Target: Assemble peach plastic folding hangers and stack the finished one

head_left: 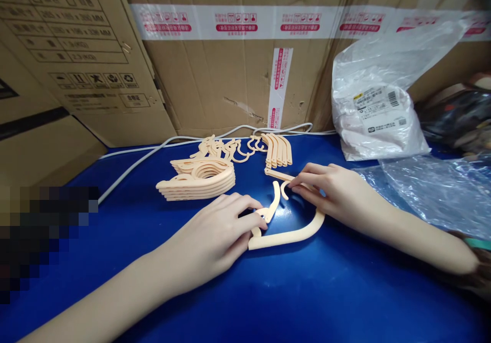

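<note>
Just left of centre, my left hand [224, 230] is closed with its fingers pinching a cream plastic folding-hanger part [273, 202]; the fingertips hide the joint. A longer, curved cream hanger arm [293, 236] lies on the blue table, one end by my left fingers and the other below my right hand. My right hand [326, 187] is closed too, gripping a narrow straight cream hanger arm [279, 175] that points left. Under its fingertips shows a small curved hanger hook [284, 190]; whether the fingers hold it I cannot tell.
Behind my left hand sits a stack of folded cream hangers [203, 184]. Loose hooks [241, 154] and a row of hanger arms [279, 150] lie at the back. A white cable [134, 174], cardboard boxes [215, 77], a white plastic bag [379, 113] and clear plastic film [433, 192] surround them.
</note>
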Action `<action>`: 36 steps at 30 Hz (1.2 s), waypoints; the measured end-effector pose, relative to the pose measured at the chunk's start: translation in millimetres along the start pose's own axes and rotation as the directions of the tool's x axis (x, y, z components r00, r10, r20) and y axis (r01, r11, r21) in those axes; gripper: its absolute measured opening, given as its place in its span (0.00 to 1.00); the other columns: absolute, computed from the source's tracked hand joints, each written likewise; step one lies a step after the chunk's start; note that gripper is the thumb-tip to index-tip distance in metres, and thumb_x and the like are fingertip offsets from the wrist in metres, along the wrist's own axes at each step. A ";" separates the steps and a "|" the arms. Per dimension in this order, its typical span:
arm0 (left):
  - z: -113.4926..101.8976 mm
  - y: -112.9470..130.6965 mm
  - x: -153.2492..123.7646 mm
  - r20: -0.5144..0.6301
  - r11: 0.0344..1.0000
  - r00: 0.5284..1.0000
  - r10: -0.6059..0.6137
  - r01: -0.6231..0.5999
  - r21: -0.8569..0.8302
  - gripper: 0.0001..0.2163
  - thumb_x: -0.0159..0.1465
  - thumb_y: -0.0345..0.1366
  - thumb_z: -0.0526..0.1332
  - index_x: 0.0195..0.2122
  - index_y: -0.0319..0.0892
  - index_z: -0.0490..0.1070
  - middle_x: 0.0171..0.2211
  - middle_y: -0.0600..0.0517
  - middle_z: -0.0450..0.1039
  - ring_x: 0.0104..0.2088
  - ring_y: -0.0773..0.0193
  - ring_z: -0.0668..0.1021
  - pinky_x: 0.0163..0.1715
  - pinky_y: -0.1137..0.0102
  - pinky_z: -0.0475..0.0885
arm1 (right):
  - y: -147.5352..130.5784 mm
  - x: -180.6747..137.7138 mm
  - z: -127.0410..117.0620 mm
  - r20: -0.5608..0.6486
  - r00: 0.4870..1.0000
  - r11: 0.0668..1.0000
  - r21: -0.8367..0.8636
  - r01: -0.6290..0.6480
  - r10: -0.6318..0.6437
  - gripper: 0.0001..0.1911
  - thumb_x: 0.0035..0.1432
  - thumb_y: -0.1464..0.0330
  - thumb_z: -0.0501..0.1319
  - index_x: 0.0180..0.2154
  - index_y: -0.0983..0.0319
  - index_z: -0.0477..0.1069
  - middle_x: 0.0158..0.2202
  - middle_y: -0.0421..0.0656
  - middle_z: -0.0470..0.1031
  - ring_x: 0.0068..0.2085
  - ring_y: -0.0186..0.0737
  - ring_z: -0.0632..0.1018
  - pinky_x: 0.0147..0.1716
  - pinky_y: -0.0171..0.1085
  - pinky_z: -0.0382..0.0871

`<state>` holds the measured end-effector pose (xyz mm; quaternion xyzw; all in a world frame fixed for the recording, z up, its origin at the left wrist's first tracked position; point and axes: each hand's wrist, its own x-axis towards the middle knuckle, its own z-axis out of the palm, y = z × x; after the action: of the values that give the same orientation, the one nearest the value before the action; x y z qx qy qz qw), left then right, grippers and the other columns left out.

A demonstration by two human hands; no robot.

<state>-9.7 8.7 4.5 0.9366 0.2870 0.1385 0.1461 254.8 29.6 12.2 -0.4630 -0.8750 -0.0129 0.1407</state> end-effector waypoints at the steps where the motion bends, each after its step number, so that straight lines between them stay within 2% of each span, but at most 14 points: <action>1: -0.8 1.1 0.1 0.003 1.000 1.000 -0.007 0.007 -0.013 0.15 0.65 0.24 0.49 0.47 0.47 0.67 0.50 0.53 0.66 0.46 0.61 0.69 0.44 0.65 0.64 | 0.6 0.1 0.1 0.003 1.000 1.000 -0.008 -0.004 0.004 0.09 0.66 0.69 0.56 0.41 0.60 0.75 0.35 0.42 0.72 0.34 0.39 0.73 0.33 0.37 0.62; 6: -4.3 7.6 1.4 -0.015 0.999 1.000 -0.021 0.020 -0.033 0.14 0.62 0.24 0.52 0.45 0.46 0.67 0.48 0.54 0.68 0.45 0.62 0.70 0.44 0.65 0.63 | 4.5 -0.3 1.2 -0.016 1.000 0.997 -0.070 -0.014 0.013 0.09 0.66 0.71 0.55 0.42 0.59 0.75 0.37 0.42 0.72 0.32 0.39 0.73 0.32 0.37 0.61; 10: -4.9 10.0 2.5 -0.040 0.999 0.999 -0.033 0.032 -0.011 0.08 0.63 0.32 0.57 0.43 0.45 0.68 0.46 0.54 0.70 0.47 0.60 0.70 0.47 0.65 0.63 | 4.8 -0.7 0.4 -0.015 1.000 0.995 -0.099 -0.028 0.026 0.09 0.65 0.71 0.56 0.42 0.58 0.75 0.36 0.41 0.73 0.31 0.40 0.72 0.30 0.37 0.60; 14: -4.3 8.0 1.9 -0.040 0.999 0.999 -0.010 0.011 0.031 0.08 0.63 0.39 0.62 0.41 0.44 0.68 0.45 0.54 0.72 0.48 0.60 0.71 0.48 0.65 0.62 | 3.6 0.0 -0.5 -0.010 0.999 0.995 -0.097 -0.037 0.036 0.08 0.65 0.71 0.57 0.41 0.58 0.75 0.34 0.41 0.72 0.30 0.39 0.71 0.30 0.36 0.59; 23: -2.8 7.0 1.8 -0.053 0.999 0.999 0.005 -0.002 0.047 0.10 0.63 0.36 0.62 0.44 0.43 0.66 0.43 0.55 0.72 0.46 0.61 0.72 0.47 0.65 0.63 | 5.5 0.3 2.1 0.016 1.000 0.995 -0.093 -0.021 0.022 0.10 0.66 0.72 0.54 0.43 0.58 0.73 0.37 0.42 0.73 0.34 0.42 0.73 0.34 0.39 0.61; 30: -2.3 9.7 1.4 -0.031 0.998 0.999 0.044 -0.042 0.052 0.09 0.65 0.34 0.58 0.46 0.42 0.66 0.47 0.52 0.72 0.48 0.60 0.72 0.47 0.64 0.63 | 4.2 0.4 1.4 0.024 1.000 0.991 -0.132 -0.012 0.015 0.09 0.66 0.71 0.55 0.42 0.59 0.73 0.36 0.42 0.72 0.32 0.40 0.73 0.33 0.37 0.60; 36: -1.6 12.8 2.7 0.002 0.998 0.998 0.059 -0.059 0.038 0.07 0.64 0.32 0.57 0.43 0.41 0.67 0.45 0.51 0.73 0.45 0.60 0.72 0.44 0.64 0.64 | 4.5 -0.7 2.1 0.016 1.000 0.994 -0.111 0.013 -0.011 0.10 0.67 0.71 0.53 0.43 0.59 0.73 0.37 0.43 0.73 0.34 0.40 0.73 0.33 0.38 0.61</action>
<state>-1.7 0.5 11.0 0.9473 0.2618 0.1368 0.1241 258.4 32.0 9.5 -0.4650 -0.8767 -0.0589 0.1079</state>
